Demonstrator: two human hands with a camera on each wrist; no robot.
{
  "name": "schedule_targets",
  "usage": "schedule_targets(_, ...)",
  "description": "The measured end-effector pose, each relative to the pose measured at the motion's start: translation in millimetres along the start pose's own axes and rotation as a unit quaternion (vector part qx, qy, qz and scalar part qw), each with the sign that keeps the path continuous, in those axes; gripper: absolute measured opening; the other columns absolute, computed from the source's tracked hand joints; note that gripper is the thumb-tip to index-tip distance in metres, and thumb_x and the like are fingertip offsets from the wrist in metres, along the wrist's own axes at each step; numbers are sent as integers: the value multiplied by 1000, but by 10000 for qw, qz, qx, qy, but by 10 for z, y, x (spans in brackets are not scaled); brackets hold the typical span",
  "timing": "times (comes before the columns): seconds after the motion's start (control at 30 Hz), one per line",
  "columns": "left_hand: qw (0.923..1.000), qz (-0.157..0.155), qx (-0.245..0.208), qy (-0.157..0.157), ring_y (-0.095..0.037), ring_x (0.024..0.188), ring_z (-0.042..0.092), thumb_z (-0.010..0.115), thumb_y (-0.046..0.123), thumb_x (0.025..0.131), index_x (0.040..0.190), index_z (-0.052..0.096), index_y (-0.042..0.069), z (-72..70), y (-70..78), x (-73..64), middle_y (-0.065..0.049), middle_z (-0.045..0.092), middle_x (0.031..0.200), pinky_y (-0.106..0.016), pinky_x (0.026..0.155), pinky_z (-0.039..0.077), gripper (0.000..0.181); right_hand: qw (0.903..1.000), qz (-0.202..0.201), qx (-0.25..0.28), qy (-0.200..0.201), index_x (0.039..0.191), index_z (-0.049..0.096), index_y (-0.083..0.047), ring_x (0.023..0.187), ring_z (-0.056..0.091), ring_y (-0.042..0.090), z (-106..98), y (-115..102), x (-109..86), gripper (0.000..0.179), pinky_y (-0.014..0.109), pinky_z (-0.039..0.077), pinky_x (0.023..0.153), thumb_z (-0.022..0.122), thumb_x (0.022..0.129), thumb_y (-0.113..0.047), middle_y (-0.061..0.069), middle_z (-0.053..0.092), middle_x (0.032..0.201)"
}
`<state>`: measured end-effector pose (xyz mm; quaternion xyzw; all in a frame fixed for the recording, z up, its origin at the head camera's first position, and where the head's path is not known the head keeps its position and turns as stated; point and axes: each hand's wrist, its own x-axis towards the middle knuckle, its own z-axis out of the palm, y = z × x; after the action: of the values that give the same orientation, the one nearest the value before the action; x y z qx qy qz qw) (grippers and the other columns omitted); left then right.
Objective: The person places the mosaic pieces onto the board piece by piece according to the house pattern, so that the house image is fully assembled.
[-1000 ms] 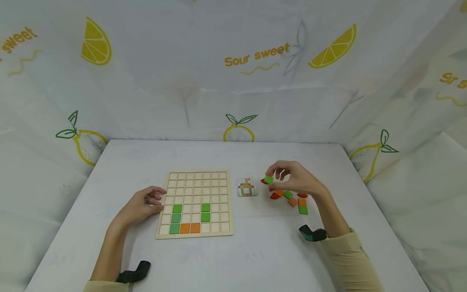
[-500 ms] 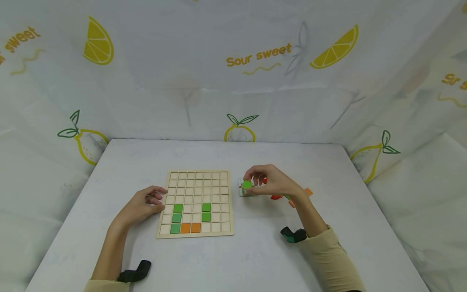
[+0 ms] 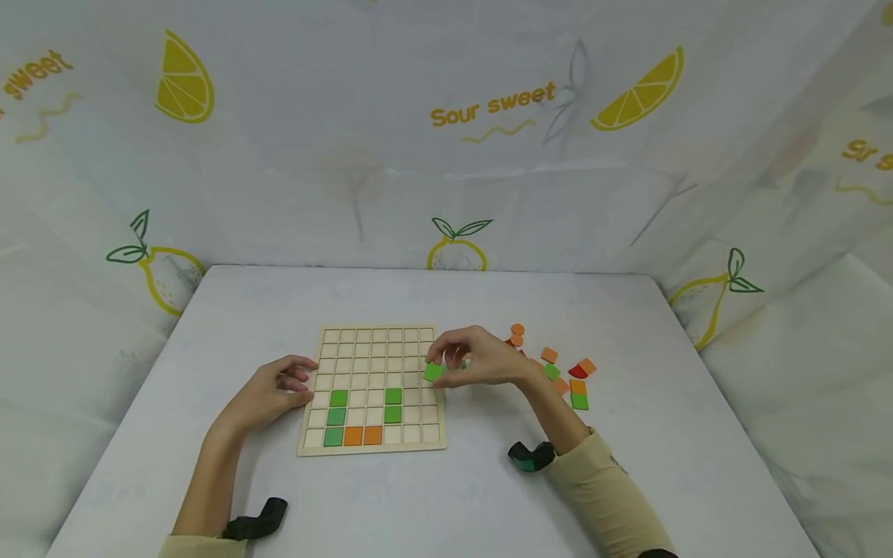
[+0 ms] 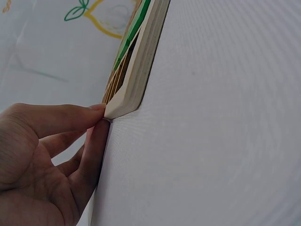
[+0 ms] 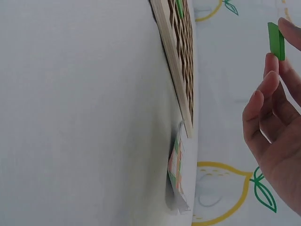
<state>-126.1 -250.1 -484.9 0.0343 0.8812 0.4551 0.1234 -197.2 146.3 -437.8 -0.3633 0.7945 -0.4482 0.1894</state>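
My left hand (image 3: 268,395) rests against the left edge of a gridded wooden board (image 3: 377,451), thumb and fingertips touching the rim. In the left wrist view the thumb (image 4: 70,115) meets the board's edge near a corner. My right hand (image 3: 481,356) pinches a green square tile (image 3: 433,372) above the board's right rim. The right wrist view shows this tile (image 5: 276,41) between thumb and fingertip, clear of the board. Several green tiles (image 3: 336,417) and two orange tiles (image 3: 363,436) lie in the grid's lower cells.
A small pattern card (image 5: 176,172) lies right of the board, mostly hidden by the right hand in the head view. Several loose pieces are scattered further right, among them orange discs (image 3: 517,330), a red piece (image 3: 578,372) and a green square (image 3: 580,401).
My right hand has carried the green tile left from the loose pieces, across the pattern card, to the board's right rim. The left hand has stayed in place.
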Motion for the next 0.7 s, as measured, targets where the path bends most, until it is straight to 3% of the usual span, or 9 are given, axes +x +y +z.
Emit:
schedule_targets(0.37,10000,19,80,41,-19,100,65,79,7,94,140,64,1,10,-26,9,-17,65,123,-22,81,53,49,9984,-39,107,-560,110,79,-15,79,61,9,275,-20,206,28,22,53,77,93,86,-19,0,74,95)
schedule_targets(0.7,10000,74,51,23,-18,99,64,79,7,94,139,64,1,3,-33,16,-17,65,121,-22,81,53,48,9910,-122,-27,-1330,110,81,-13,75,58,4,491,-44,319,27,18,48,73,93,86,-18,0,72,91)
